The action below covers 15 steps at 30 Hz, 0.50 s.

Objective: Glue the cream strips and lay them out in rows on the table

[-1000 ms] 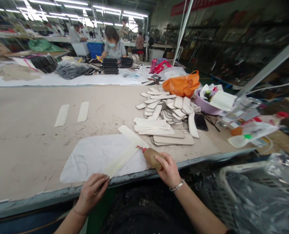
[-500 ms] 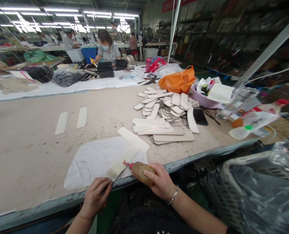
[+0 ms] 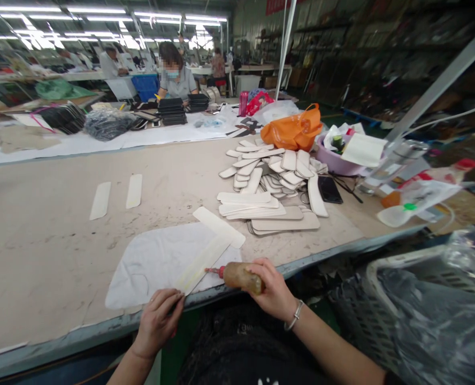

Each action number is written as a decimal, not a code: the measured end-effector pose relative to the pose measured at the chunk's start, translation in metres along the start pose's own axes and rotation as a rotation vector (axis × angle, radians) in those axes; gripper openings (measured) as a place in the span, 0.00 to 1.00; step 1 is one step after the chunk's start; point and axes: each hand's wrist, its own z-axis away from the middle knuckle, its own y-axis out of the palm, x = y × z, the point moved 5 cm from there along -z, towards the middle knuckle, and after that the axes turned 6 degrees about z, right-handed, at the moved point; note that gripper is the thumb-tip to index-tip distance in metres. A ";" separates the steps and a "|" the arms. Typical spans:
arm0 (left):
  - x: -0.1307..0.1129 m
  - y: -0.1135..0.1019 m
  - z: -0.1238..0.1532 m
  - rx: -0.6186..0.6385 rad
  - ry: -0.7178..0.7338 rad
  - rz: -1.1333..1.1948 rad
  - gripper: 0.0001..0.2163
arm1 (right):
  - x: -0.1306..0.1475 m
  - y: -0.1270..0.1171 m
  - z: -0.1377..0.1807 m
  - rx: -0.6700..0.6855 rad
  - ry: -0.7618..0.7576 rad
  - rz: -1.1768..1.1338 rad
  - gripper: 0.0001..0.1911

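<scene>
Head view: your left hand [image 3: 159,320] pins the strip's [image 3: 202,262] near end, its length running up-right, while your right hand [image 3: 270,289], fingers clamped on the glue bottle [image 3: 239,277], points the nozzle at its middle.

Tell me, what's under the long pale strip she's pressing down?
A white sheet lies under the strip, on the table. The left hand covers its near end.

We see a long beige worktable [image 3: 53,251]. On it: white cloth sheet [image 3: 153,264] at the near edge, 2 pale strips [image 3: 117,195] left, heap of pale strips [image 3: 269,187] right, black phone [image 3: 329,190], orange bag [image 3: 292,131], lilac basin [image 3: 334,163].
</scene>
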 end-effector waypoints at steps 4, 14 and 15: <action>0.001 0.000 0.001 -0.003 -0.005 0.000 0.08 | -0.020 -0.011 -0.005 -0.094 0.098 0.118 0.21; 0.002 0.001 0.001 0.001 0.020 0.004 0.12 | -0.010 -0.006 -0.009 -0.087 0.111 0.034 0.22; 0.003 0.001 0.002 0.009 0.019 0.003 0.12 | -0.008 -0.002 -0.008 -0.066 0.111 0.019 0.22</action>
